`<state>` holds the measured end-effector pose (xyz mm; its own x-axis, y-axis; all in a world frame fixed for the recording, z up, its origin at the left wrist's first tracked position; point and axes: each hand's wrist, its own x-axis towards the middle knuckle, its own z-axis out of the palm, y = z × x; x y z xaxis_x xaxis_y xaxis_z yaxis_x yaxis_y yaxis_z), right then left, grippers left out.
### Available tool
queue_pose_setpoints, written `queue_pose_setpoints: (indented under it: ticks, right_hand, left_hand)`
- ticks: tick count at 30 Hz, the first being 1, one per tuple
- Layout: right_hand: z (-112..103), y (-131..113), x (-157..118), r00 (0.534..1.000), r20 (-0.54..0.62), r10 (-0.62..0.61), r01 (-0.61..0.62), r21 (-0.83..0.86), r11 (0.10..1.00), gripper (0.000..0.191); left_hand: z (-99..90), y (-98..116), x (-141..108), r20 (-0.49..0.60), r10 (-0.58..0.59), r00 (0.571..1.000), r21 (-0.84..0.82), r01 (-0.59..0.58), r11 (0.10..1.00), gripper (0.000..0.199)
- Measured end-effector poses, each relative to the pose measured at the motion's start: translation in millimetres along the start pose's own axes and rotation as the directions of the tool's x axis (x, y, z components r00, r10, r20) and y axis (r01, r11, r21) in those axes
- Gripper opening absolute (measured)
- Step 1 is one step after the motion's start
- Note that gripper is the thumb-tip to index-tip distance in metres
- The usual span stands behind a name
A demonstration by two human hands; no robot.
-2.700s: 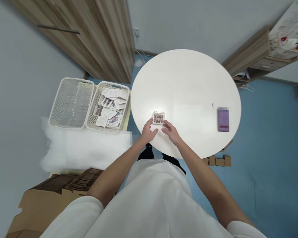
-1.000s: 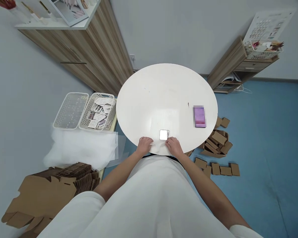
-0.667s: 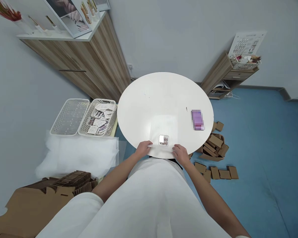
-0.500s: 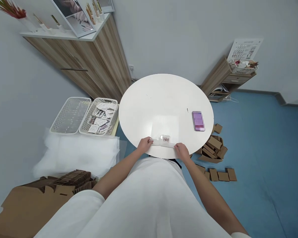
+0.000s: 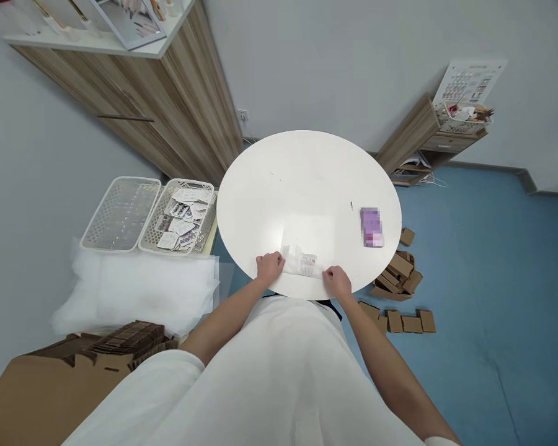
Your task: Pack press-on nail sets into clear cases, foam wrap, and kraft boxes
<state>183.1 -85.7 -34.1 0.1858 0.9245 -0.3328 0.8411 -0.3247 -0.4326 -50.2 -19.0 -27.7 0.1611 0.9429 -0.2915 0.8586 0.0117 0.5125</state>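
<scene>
A small clear case, with what look like false nails inside, lies near the front edge of the round white table. A thin translucent wrapping sheet is folded over part of it, and its flat part stretches away from me, barely visible on the white top. My left hand is closed, its fingers pinching the sheet's left end. At the right end, my right hand is closed in a pinch on the same sheet. The case sits between the two hands, touched by neither.
A purple pixelated stack lies at the table's right. To the left stand a basket of cards and a basket of clear cases, beside white wrapping sheets and flat cardboard. Small brown boxes are on the floor.
The sheet's near edge, held up as a strip in front of the case, now lies folded over the case. The hands have shifted slightly left, and the view has tilted a little.
</scene>
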Motion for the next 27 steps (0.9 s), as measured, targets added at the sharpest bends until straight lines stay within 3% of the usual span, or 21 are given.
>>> queue_pose_setpoints:
  ticks: [6, 9, 12, 14, 16, 18, 21, 23, 27]
  right_hand:
    - [4.1, -5.1, -1.2, 0.999, -0.019, -0.033, 0.029, -0.149, 0.988, 0.018]
    - [7.3, -9.6, -3.4, 0.976, -0.089, -0.199, 0.173, -0.243, 0.955, 0.023]
    - [11.1, -14.5, -3.8, 0.900, -0.061, -0.432, 0.397, -0.297, 0.868, 0.038]
    - [13.1, -17.1, -3.5, 0.867, -0.022, -0.498, 0.469, -0.299, 0.831, 0.041]
    - [14.0, -18.8, -3.1, 0.868, -0.012, -0.496, 0.473, -0.280, 0.835, 0.038]
    - [13.8, -20.2, -2.6, 0.875, -0.006, -0.485, 0.469, -0.244, 0.849, 0.030]
    - [12.5, -22.2, 0.5, 0.870, 0.032, -0.492, 0.489, -0.175, 0.854, 0.025]
    - [11.5, -23.7, 5.0, 0.871, 0.062, -0.488, 0.492, -0.139, 0.860, 0.028]
    - [7.1, -27.5, 14.0, 0.883, 0.106, -0.457, 0.467, -0.096, 0.879, 0.028]
  left_hand:
    - [3.2, -0.1, 0.5, -0.091, 0.090, 0.992, 0.065, -0.085, 0.994, 0.014]
    - [7.3, -2.3, 2.6, -0.107, 0.113, 0.988, 0.083, -0.105, 0.991, 0.012]
    - [10.8, -4.2, 4.2, -0.134, 0.153, 0.979, 0.122, -0.137, 0.983, 0.010]
    - [10.9, -4.3, 3.2, -0.175, 0.172, 0.969, 0.154, -0.146, 0.977, 0.020]
    - [8.7, -2.7, -0.1, -0.194, 0.217, 0.957, 0.185, -0.181, 0.966, 0.027]
    - [5.3, 1.3, -4.7, -0.133, 0.341, 0.931, 0.210, -0.310, 0.927, 0.026]
    - [2.6, 10.6, -8.5, 0.072, 0.573, 0.816, 0.199, -0.575, 0.794, 0.025]
    - [3.6, 16.6, -6.0, 0.176, 0.629, 0.758, 0.177, -0.653, 0.737, 0.037]
    - [5.7, 22.5, 5.7, 0.267, 0.592, 0.760, 0.135, -0.638, 0.758, 0.049]
